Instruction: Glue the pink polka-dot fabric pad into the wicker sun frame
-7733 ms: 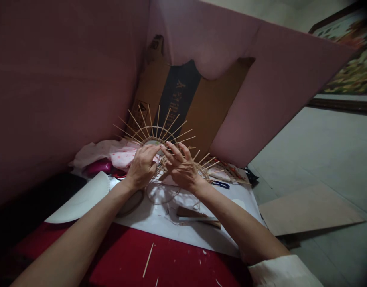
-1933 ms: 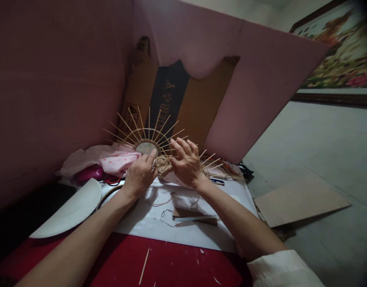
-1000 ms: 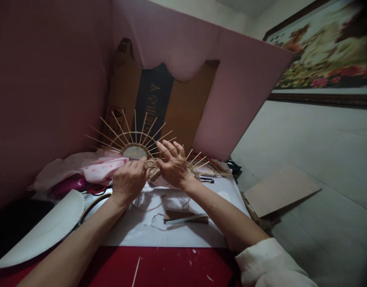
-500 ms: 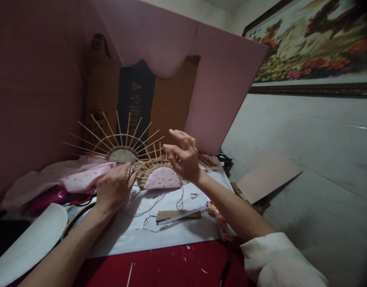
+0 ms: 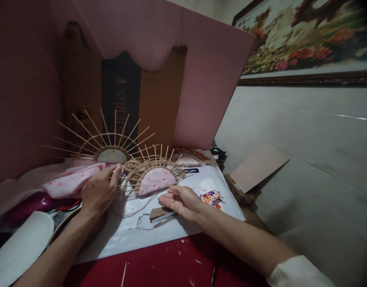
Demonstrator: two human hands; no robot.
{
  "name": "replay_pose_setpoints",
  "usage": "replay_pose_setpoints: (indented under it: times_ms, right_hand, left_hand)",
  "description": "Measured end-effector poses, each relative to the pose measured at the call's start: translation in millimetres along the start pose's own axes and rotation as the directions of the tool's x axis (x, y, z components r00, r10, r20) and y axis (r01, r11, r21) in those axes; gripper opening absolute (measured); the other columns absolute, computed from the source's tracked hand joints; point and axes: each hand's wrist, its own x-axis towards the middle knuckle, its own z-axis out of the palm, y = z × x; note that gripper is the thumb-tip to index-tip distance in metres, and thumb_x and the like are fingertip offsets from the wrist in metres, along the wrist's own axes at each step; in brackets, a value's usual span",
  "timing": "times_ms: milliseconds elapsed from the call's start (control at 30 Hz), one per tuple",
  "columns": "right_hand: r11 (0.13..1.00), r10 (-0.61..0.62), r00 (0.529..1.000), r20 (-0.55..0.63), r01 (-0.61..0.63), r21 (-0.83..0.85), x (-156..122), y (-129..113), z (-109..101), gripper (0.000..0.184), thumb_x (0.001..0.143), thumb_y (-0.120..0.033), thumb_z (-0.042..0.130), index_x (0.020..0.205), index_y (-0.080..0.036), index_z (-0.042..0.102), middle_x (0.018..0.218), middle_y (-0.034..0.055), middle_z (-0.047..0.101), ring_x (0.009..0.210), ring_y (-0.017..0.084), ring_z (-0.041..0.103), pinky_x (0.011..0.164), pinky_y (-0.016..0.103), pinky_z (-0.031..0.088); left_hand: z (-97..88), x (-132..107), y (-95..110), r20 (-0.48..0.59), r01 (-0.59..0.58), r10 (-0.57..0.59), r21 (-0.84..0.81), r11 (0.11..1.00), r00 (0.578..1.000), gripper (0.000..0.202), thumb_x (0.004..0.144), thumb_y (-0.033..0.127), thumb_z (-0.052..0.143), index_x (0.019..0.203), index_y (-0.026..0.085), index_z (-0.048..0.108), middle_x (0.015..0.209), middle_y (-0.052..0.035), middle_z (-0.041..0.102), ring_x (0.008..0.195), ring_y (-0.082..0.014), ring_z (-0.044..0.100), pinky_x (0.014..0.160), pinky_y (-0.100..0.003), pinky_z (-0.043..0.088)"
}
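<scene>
A half-round woven piece (image 5: 157,162) with thin sticks fanning out and a pink dotted cloth centre (image 5: 158,180) lies on the white sheet. My left hand (image 5: 99,190) is at its left side, beside a bundled pink dotted cloth (image 5: 74,181). The fingers there are curled in; what sits between them is hidden. Just below the pink centre, my right hand (image 5: 182,201) is open, fingers stretched out and palm partly turned up, over a strip of brown cardboard (image 5: 159,213). A loose cord (image 5: 140,212) trails between the hands. Behind stands a larger stick fan (image 5: 111,154) with a pale centre.
A third half-round piece (image 5: 188,160) lies at the back, near a dark blue clip (image 5: 192,170). Flower-patterned cloth (image 5: 210,197) is right of my right hand. A white curved panel (image 5: 24,243) is at lower left. Pink board (image 5: 213,79) and cardboard (image 5: 162,99) rise behind.
My right hand has dropped from above the woven piece to below its pink centre, uncovering its right side. My left hand stays at the piece's left. The view has shifted slightly.
</scene>
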Motion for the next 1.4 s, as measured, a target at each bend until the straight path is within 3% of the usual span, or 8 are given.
replay_pose_setpoints:
  times_ms: [133, 333, 633, 800, 900, 1100, 1233, 1400]
  right_hand:
    - [0.999, 0.017, 0.999, -0.044, -0.015, 0.045, 10, 4, 8, 0.010, 0.085, -0.014, 0.048, 0.091, -0.009, 0.053, 0.080, 0.0117, 0.059, 0.074, 0.017, 0.064, 0.064, 0.025, 0.055]
    - [0.989, 0.010, 1.000, -0.011, -0.008, 0.145, 20, 3, 11, 0.006, 0.083, -0.011, 0.047, 0.080, -0.013, 0.052, 0.071, 0.0072, 0.057, 0.063, 0.013, 0.058, 0.056, 0.020, 0.053]
    - [0.967, -0.106, 0.994, 0.027, 0.097, 0.237, 29, 4, 6, 0.004, 0.079, -0.012, 0.058, 0.077, -0.015, 0.059, 0.073, 0.0056, 0.064, 0.067, 0.012, 0.062, 0.056, 0.019, 0.050]
    - [0.947, -0.199, 0.979, 0.045, 0.180, 0.266, 29, 6, 5, 0.019, 0.064, -0.010, 0.074, 0.072, -0.018, 0.059, 0.061, -0.0028, 0.064, 0.055, 0.009, 0.057, 0.052, 0.019, 0.047]
    - [0.935, -0.277, 0.957, 0.089, 0.247, 0.256, 25, 0, 4, 0.023, 0.059, -0.010, 0.078, 0.071, -0.018, 0.061, 0.063, -0.0036, 0.066, 0.057, 0.010, 0.058, 0.056, 0.021, 0.048]
    - [0.930, -0.355, 0.899, 0.255, 0.314, 0.189, 4, -20, -8, 0.018, 0.064, -0.015, 0.076, 0.078, -0.016, 0.065, 0.074, 0.0008, 0.072, 0.068, 0.014, 0.064, 0.067, 0.027, 0.051]
    - [0.925, -0.379, 0.846, 0.375, 0.359, 0.125, -11, -23, -17, 0.017, 0.069, -0.017, 0.072, 0.084, -0.016, 0.067, 0.087, 0.0038, 0.074, 0.075, 0.016, 0.067, 0.073, 0.029, 0.052]
    - [0.945, -0.304, 0.849, 0.433, 0.327, 0.022, -19, -14, -19, 0.023, 0.065, -0.020, 0.073, 0.086, -0.013, 0.068, 0.081, 0.0044, 0.074, 0.067, 0.014, 0.066, 0.067, 0.025, 0.051]
  left_hand:
    - [8.0, 2, -6, 0.019, -0.011, 0.014, -0.160, 0.987, 1.000, 0.040, 0.089, 0.038, 0.037, 0.101, 0.016, 0.069, 0.089, -0.0141, 0.070, 0.082, -0.0295, 0.063, 0.067, -0.035, 0.041]
    - [17.7, 0, -8, -0.004, -0.021, 0.021, -0.369, 0.929, 1.000, 0.040, 0.075, 0.016, 0.042, 0.107, 0.016, 0.066, 0.093, -0.0086, 0.071, 0.085, -0.0240, 0.064, 0.073, -0.031, 0.045]
    - [16.1, -3, -5, -0.050, -0.012, -0.024, -0.614, 0.790, 0.998, 0.037, 0.070, 0.019, 0.049, 0.102, 0.018, 0.067, 0.082, -0.0048, 0.069, 0.076, -0.0214, 0.062, 0.067, -0.028, 0.046]
    - [17.3, -10, 5, -0.052, -0.040, 0.001, -0.738, 0.673, 0.999, 0.030, 0.075, 0.024, 0.048, 0.099, 0.017, 0.066, 0.080, -0.0047, 0.067, 0.065, -0.0178, 0.058, 0.058, -0.028, 0.045]
    - [8.6, -14, 16, -0.025, -0.012, -0.016, -0.840, 0.542, 1.000, 0.026, 0.072, 0.025, 0.055, 0.094, 0.019, 0.067, 0.078, -0.0033, 0.067, 0.065, -0.0172, 0.057, 0.059, -0.028, 0.045]
    - [-10.9, -13, 22, -0.014, 0.059, -0.252, -0.958, 0.281, 0.968, 0.019, 0.066, 0.016, 0.054, 0.079, 0.020, 0.068, 0.074, -0.0003, 0.067, 0.073, -0.0162, 0.059, 0.070, -0.027, 0.045]
    - [-9.7, -11, 20, 0.106, 0.150, -0.241, -0.973, 0.174, 0.965, 0.019, 0.062, 0.018, 0.060, 0.079, 0.018, 0.067, 0.071, -0.0014, 0.068, 0.069, -0.0159, 0.060, 0.063, -0.026, 0.045]
    - [-15.8, -17, 30, 0.322, 0.320, 0.010, -0.943, 0.087, 0.947, 0.033, 0.059, 0.023, 0.074, 0.091, 0.016, 0.070, 0.081, -0.0041, 0.069, 0.060, -0.0112, 0.057, 0.052, -0.020, 0.041]
